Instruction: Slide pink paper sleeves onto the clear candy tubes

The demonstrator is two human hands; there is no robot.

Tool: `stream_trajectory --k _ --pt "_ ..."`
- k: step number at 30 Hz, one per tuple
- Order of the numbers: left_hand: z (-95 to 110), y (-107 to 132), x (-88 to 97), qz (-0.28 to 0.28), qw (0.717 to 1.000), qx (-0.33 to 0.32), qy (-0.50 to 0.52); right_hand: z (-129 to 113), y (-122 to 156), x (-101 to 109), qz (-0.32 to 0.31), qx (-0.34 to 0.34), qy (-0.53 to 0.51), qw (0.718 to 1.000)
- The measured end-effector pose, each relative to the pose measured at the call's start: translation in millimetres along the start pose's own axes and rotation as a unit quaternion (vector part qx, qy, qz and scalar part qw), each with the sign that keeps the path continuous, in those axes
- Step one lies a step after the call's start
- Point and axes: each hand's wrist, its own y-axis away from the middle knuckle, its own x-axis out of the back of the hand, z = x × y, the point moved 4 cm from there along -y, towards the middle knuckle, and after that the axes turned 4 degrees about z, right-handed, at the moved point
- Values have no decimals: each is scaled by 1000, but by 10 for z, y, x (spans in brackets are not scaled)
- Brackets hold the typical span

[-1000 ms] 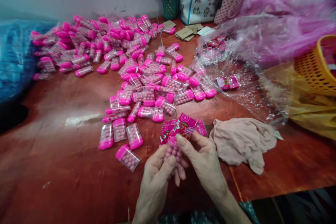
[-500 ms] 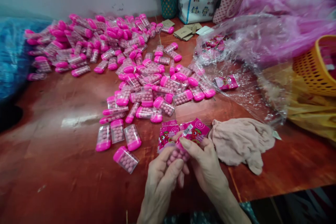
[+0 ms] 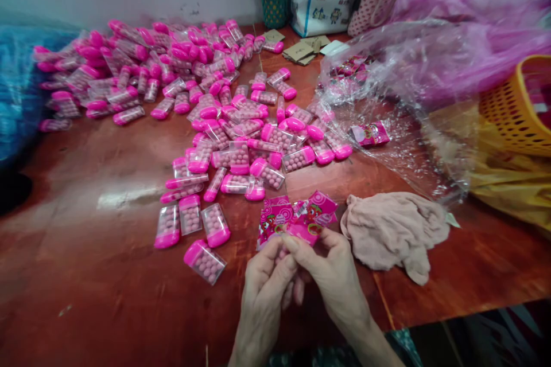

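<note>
My left hand [image 3: 267,281] is closed around a small clear candy box [image 3: 282,253] of pink balls, mostly hidden by the fingers. My right hand [image 3: 333,266] pinches a pink printed label [image 3: 305,231] against the top of that box, its thumb meeting the left fingers. Just beyond the hands lie more printed pink labels [image 3: 272,215], flat on the table [image 3: 107,304]. To the left, several pink-capped candy boxes [image 3: 205,261] rest loose on the wood. A crumpled beige cloth [image 3: 394,235] lies right of my right hand.
A large heap of candy boxes [image 3: 142,69] spreads across the back left, beside a blue plastic bag [image 3: 19,86]. Clear plastic film [image 3: 400,109] with labels, an orange basket [image 3: 510,109] and a pink bag [image 3: 465,6] crowd the right. Cardboard pieces [image 3: 299,51] lie behind.
The pink label in my right hand has come down over the candy box, and my fingers have drawn closer together. Less of the box shows now. The view has shifted slightly.
</note>
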Motion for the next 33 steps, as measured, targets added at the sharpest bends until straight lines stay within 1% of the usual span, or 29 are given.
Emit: stream_trajectory --k 2,4,6,9,12,13,16,17,19,22,23,24,25,29,33 --pt "-11 -1 -23 -23 1000 2 -18 -3 -29 4 -9 -29 -36 999" --pt "-2 16 -60 -31 999 -2 -30 -33 -49 13 -2 -41 -33 999" --pt "19 41 -89 -14 999 -13 -30 -66 -55 18 17 -39 -1 999" --pt "26 75 -97 22 999 -14 -21 -86 -43 -4 35 -16 49 998" --pt "-14 78 -77 44 999 4 15 -55 -29 -53 19 2 73 997" --pt "-30 70 -72 45 998 11 34 -42 -26 -55 24 6 81 996" --pt "-54 22 -70 32 995 28 89 -22 -21 -24 50 6 97 994" --pt "-46 2 -71 28 993 30 107 -27 -19 -15 47 3 89 995" --pt "-10 -34 -81 14 990 31 140 -52 -10 -17 11 -4 51 999" --pt "43 -61 -102 -3 984 32 176 -85 12 -60 -70 -29 -11 997" --pt "49 -62 -104 -2 983 32 183 -80 20 -79 -89 -37 -21 995" --pt "52 -58 -99 7 982 29 189 -68 25 -94 -93 -41 -23 995" --pt "50 -51 -89 22 980 22 194 -47 28 -105 -84 -37 -18 996" --pt "15 -1 -56 77 980 1 186 72 53 -138 -13 5 25 1000" --pt "14 10 -51 87 987 -18 131 131 85 -157 -9 10 14 1000"
